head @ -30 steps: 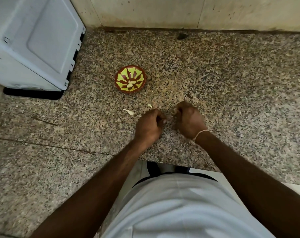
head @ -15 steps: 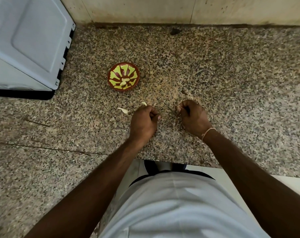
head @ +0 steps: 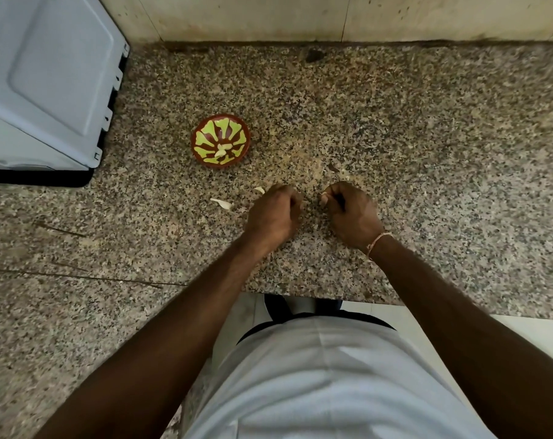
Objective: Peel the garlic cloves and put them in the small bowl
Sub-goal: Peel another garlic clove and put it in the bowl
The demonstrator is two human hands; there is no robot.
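We are standing at the counter (head: 395, 128) with both hands low over the stone, just apart from each other, near its front edge. Our left hand (head: 273, 217) is curling its fingers tightly inward; we cannot tell what it is holding, since the knuckles are hiding the palm. Our right hand (head: 351, 213) is curling too, and its fingertips are pinching a small pale bit (head: 323, 194) at the thumb side, likely a garlic clove or a strip of its skin; it is too small for us to be sure. We are probably keeping the hands this close so that one can steady the clove while the other pulls skin off, and keeping them low so scraps fall on the stone and not on the floor.

The bowl (head: 220, 141) is sitting beyond the left hand, well within reach, which we judge is handy for dropping each clove in. It is red-brown with a green leaf pattern, and a few peeled cloves (head: 221, 149) are lying in its middle, pale cream and smooth. Two pale pieces (head: 221, 202) are lying on the counter between bowl and left hand; the nearer one (head: 260, 190) is just beside the knuckles. Whether they are skins or unpeeled cloves we cannot tell. A grey appliance (head: 47, 83) is standing at far left.
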